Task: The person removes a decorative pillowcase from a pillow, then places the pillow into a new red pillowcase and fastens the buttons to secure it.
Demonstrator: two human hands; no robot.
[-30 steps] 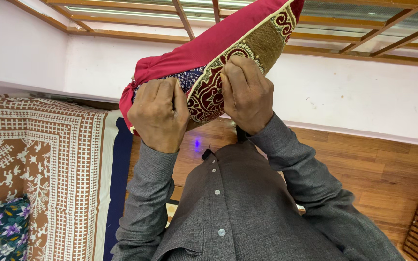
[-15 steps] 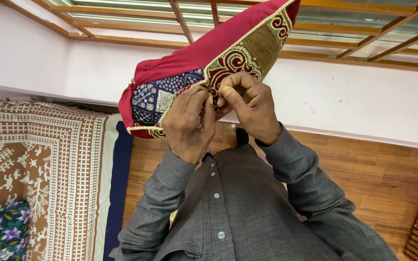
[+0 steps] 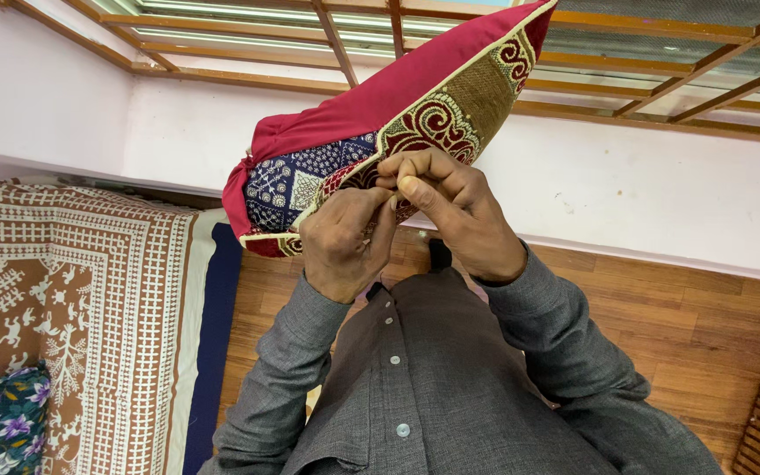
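Hands meet at the lower edge of the red embroidered fabric cushion [image 3: 380, 114], held up before us: left hand [image 3: 340, 242] and right hand [image 3: 450, 207] fingers pinch its seam; next we need a steady pull along this edge.

Well below and left of the fingers lies a bed cover [image 3: 81, 308] in brown and white, printed with figures and grid borders, edged by a dark blue strip [image 3: 211, 334]. A floral cushion [image 3: 2, 422] in blue, green and purple sits at its lower left corner. Below and right of the fingers spreads a wooden floor [image 3: 688, 343]. A pale wall [image 3: 644, 185] stands behind them, with a wooden window frame [image 3: 661, 35] above.
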